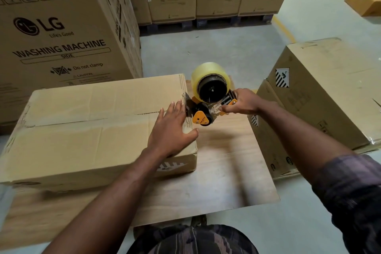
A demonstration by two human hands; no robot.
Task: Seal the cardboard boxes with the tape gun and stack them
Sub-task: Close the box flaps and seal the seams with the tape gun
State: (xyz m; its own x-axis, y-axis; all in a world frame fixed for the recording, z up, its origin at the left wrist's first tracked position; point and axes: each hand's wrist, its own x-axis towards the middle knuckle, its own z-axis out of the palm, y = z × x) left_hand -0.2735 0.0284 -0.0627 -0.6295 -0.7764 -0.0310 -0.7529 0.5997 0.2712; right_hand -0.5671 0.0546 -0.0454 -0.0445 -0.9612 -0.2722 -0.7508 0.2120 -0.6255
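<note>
While flat left fingers [175, 109] press the box [82, 136], right fingers [225, 109] grip the tape gun [209, 90] beside cartons [321, 97].

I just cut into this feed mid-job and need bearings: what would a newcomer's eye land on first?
The tape gun with its fat yellowish roll, centre frame, gripped by the right hand at the right end of the cardboard box. The left hand lies flat on that box's top beside the seam. Upper left looms a large LG washing machine carton.
</note>
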